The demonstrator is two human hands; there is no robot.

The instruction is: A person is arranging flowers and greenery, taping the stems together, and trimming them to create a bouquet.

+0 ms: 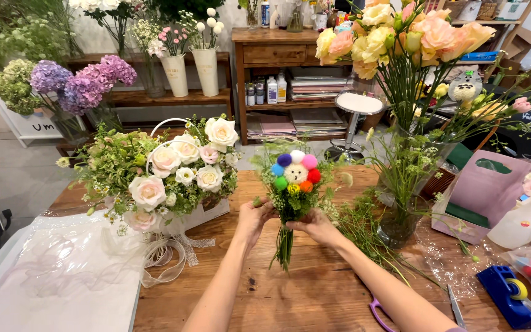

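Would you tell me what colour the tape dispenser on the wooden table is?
Blue tape dispenser, clearest in the head view.

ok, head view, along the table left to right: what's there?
Clear wrapping sheet → rose basket → left hand → pompom bouquet → right hand → glass vase → pink bag → blue tape dispenser.

- The small bouquet (293,190) I hold stands upright over the wooden table, just right of the white-rose basket arrangement.
- Its centre is a white fuzzy pompom face ringed by pompoms in blue, purple, white, pink, red, orange, yellow and green.
- Fine green sprigs with tiny white blooms frame the pompom flower.
- Its bundled green stems hang down below my fingers, their ends near the tabletop.
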